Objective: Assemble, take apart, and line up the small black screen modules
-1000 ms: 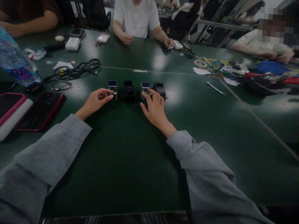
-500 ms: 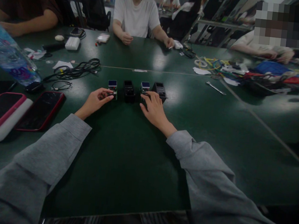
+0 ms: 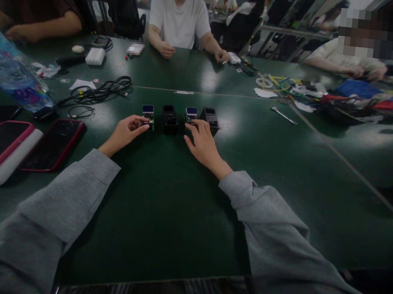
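Head view: four small modules stand in a row across the dark green tabletop (image 3: 163,199), the row running left to right just beyond both hands. Left hand (image 3: 125,133): fingertips pinched together on the near lower edge of the leftmost module, a blue-screen module (image 3: 148,115); it lies straight ahead of the fingers, touching them. Next along, a black module (image 3: 169,117), untouched, between the two hands. Right hand (image 3: 202,143): fingers spread, tips resting on the second blue-screen module (image 3: 190,115), with the black end module (image 3: 210,118) just beside the fingers on the right; whether the hand clamps anything cannot be told. Each hand is nearest its own blue-screen module. To the left, well apart: a red phone (image 3: 54,144), a pink-edged case (image 3: 1,150), a water bottle (image 3: 9,73), cables (image 3: 100,90). Far right: a wrench (image 3: 283,115). Other people sit across the tabletop.
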### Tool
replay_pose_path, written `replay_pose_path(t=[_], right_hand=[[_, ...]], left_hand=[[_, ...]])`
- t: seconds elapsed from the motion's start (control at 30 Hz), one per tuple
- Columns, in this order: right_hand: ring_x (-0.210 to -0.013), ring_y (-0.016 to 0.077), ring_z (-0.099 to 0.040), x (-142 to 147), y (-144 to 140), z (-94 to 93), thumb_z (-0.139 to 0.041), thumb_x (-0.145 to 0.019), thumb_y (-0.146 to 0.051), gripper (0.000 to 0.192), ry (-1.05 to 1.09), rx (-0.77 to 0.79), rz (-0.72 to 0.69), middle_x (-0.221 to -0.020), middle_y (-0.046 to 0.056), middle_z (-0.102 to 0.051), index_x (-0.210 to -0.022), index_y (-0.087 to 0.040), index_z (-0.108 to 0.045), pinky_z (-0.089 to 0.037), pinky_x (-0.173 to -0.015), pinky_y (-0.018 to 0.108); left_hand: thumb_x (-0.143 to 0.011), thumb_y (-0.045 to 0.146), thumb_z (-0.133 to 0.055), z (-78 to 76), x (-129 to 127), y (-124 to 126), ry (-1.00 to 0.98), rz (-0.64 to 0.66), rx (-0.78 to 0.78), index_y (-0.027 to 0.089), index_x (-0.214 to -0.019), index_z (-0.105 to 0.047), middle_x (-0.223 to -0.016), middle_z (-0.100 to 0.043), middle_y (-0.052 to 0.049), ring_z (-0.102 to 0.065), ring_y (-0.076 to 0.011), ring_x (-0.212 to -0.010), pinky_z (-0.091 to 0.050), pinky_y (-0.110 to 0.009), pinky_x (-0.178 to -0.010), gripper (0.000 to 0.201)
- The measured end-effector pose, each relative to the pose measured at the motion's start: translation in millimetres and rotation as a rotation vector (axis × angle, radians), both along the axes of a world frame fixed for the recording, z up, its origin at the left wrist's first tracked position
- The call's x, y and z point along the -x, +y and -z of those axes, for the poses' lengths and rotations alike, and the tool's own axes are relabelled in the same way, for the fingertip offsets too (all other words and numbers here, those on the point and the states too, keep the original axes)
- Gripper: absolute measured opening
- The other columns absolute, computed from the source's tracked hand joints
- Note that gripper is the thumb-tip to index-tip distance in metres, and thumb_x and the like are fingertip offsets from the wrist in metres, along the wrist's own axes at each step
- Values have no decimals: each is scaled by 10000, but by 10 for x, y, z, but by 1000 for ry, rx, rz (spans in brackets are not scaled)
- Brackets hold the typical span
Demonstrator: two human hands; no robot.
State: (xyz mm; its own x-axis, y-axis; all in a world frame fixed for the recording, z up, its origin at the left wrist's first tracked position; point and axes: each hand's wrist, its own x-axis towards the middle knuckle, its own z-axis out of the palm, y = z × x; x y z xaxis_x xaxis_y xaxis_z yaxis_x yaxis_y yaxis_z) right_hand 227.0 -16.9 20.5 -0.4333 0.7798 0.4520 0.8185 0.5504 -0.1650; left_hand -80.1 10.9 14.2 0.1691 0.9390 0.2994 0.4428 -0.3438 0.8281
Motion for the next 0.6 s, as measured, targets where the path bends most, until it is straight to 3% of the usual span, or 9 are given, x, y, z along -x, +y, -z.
replay_pose_path(t=[0.17, 0.27, 0.43, 0.6], right_hand=[[-1401, 343, -350, -47, -10, -65, -367, -1022, -309, 447, 41, -59, 48, -1470, 158, -420, -1445, -210, -473, -375, -1130, 587], [-1374, 366, -374, -192, 70, -67, -313, -1034, -320, 458, 115, -139, 170, -1455, 138, -448, -1459, -260, -475, -369, -1093, 629], [-1247, 350, -475, -460, 304, 76, -196, -1054, -338, 515, 247, -219, 380, -1281, 184, -535, -1428, -194, -519, -418, -1021, 619], [-1247, 311, -495, -476, 374, 157, -231, -1063, -353, 490, 274, -170, 350, -1281, 172, -562, -1410, -180, -532, -430, -1047, 564]], left_hand=[[-897, 437, -677, -14, -14, -15, -32, -33, 8, 197, -1108, -714, -862, -680, -40, -575, -130, -694, -440, -243, -609, 322], [-914, 434, -657, -13, -18, -13, -51, -55, 1, 194, -1087, -716, -863, -685, -40, -555, -118, -669, -420, -231, -582, 301], [-933, 448, -630, 6, -4, 5, -84, -47, 35, 184, -1095, -706, -864, -689, -52, -578, -129, -690, -432, -224, -575, 318], [-943, 449, -611, 34, 12, 30, -82, -63, 23, 185, -1091, -712, -832, -663, -34, -558, -114, -658, -436, -212, -575, 319]])
